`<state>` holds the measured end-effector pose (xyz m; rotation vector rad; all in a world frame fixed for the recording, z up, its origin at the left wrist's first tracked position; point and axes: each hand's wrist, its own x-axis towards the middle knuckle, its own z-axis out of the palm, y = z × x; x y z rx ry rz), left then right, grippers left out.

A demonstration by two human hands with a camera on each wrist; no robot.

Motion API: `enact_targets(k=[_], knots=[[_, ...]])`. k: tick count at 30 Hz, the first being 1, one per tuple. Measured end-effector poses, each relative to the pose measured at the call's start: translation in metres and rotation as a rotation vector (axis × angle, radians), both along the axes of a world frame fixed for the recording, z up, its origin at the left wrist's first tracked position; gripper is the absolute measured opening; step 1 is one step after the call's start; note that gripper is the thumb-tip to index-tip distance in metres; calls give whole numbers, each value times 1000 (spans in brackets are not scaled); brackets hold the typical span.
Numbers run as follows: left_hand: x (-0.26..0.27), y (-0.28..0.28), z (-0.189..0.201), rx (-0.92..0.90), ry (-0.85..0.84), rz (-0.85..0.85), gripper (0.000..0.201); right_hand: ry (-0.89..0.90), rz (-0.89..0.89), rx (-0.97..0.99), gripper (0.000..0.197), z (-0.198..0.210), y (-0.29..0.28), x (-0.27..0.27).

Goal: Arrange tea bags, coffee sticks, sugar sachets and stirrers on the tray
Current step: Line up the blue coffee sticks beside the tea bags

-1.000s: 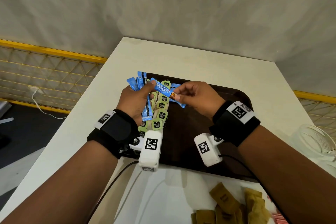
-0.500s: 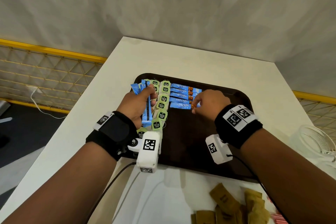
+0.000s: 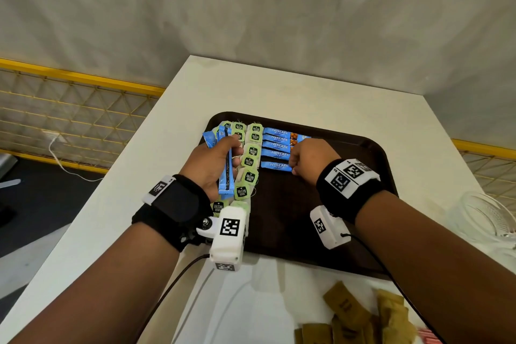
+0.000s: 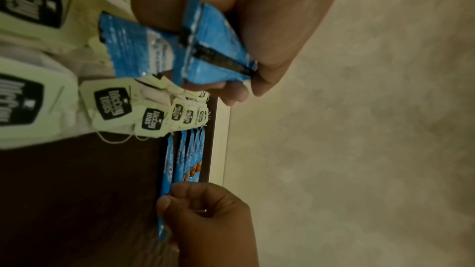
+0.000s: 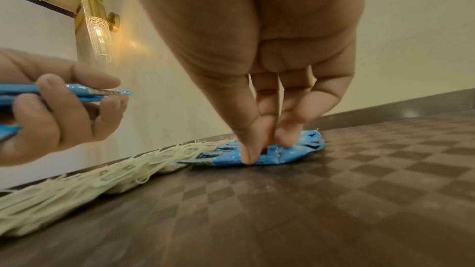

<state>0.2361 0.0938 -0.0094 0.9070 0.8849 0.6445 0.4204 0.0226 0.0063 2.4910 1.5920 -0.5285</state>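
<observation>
A dark brown tray (image 3: 363, 176) lies on the white table. Two columns of green-tagged tea bags (image 3: 252, 152) fill its left side. Beside them several blue coffee sticks (image 3: 279, 142) lie in a row. My left hand (image 3: 212, 165) grips a bundle of blue coffee sticks (image 3: 226, 176) upright over the tea bags; the same bundle (image 4: 213, 48) shows in the left wrist view. My right hand (image 3: 307, 159) pinches the right end of the nearest coffee stick (image 3: 275, 165), which lies flat on the tray. Its fingertips (image 5: 246, 155) press that stick (image 5: 282, 157) down.
Brown sugar sachets (image 3: 351, 315) lie on the table in front of the tray, with pink sachets (image 3: 427, 336) at the bottom right. A clear glass vessel (image 3: 485, 218) stands at the right edge. A yellow mesh railing (image 3: 69, 120) runs left of the table.
My right hand drew one coffee stick from the left hand's bundle, carried it right and laid it on the tray as the nearest of the row. The left hand lowered a little.
</observation>
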Motion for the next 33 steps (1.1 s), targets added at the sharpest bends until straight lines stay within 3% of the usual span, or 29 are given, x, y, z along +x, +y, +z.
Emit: enact_targets(k=[10, 13, 17, 24, 26, 31, 33], knots=[[-5, -1, -1, -26, -6, 1, 20, 2, 7, 178, 17, -2, 4, -2], [-3, -3, 0, 34, -15, 11, 25, 224, 1, 378, 21, 6, -1, -15], [0, -6, 4, 24, -50, -17, 25, 599, 51, 364, 35, 17, -8, -42], [4, -11, 6, 112, -28, 32, 25, 714, -34, 478, 19, 7, -12, -40], [1, -10, 6, 105, -4, 49, 26, 678, -53, 559, 17, 9, -16, -34], [-2, -9, 8, 36, -41, -10, 34, 195, 83, 600, 8, 14, -30, -22], [-1, -11, 7, 40, -17, -20, 28, 82, 116, 588, 8, 12, -36, -22]])
